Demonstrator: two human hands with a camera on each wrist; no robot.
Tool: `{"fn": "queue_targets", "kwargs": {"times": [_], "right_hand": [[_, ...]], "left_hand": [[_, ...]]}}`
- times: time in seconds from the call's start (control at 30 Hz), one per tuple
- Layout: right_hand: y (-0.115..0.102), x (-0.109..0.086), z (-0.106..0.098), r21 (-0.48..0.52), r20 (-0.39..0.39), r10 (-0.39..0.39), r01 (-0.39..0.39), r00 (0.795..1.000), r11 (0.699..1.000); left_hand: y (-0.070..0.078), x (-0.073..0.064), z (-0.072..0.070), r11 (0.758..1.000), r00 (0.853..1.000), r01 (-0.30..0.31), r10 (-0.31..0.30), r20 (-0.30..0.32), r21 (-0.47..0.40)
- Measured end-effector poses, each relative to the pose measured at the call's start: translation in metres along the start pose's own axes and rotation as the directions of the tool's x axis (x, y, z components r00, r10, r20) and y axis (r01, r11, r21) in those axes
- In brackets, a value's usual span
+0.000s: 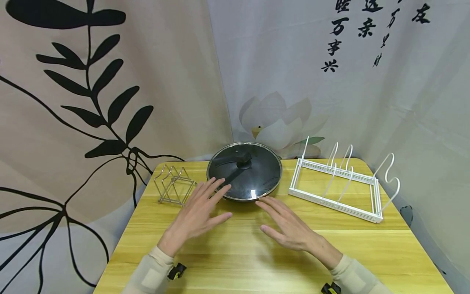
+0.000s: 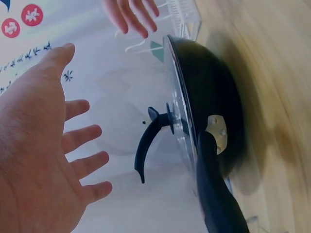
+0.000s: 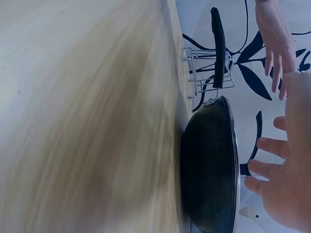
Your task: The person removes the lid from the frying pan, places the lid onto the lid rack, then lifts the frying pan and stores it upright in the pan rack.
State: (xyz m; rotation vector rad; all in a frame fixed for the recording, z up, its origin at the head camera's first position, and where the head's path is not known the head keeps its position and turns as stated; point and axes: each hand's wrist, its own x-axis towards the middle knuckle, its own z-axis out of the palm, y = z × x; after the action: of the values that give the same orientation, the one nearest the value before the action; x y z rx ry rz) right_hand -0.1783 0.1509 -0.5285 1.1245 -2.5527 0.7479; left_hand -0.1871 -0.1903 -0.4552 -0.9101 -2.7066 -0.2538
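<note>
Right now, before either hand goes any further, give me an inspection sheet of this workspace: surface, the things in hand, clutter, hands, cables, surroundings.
Surface: yellow wooden table, bare in front of the hands.
Job's things: black frying pan under a round glass lid with a black knob handle; the pan's long black handle points toward the left hand.
Clutter: small silver wire rack left of the pan; white metal rack with wire dividers on its right.
Hands: left hand and right hand both open, fingers spread, near the pan's front rim; holding nothing.
Cables: nothing seen.
Surroundings: printed curtains with black leaves, a lotus and calligraphy behind the table.
</note>
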Motion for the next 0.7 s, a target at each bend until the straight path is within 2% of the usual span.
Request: {"fn": "queue_targets", "kwargs": {"times": [0.53, 0.7], "right_hand": [[-0.01, 0.005, 0.013, 0.125, 0.045, 0.051, -0.057, 0.998, 0.991], [-0.014, 0.005, 0.017, 0.198, 0.077, 0.092, -0.106, 0.993, 0.974]], "left_hand": [[-0.01, 0.006, -0.018, 0.996, 0.999, 0.004, -0.007, -0.036, -0.088], [-0.014, 0.01, -0.023, 0.994, 0.999, 0.003, -0.008, -0.048, -0.113]]}}
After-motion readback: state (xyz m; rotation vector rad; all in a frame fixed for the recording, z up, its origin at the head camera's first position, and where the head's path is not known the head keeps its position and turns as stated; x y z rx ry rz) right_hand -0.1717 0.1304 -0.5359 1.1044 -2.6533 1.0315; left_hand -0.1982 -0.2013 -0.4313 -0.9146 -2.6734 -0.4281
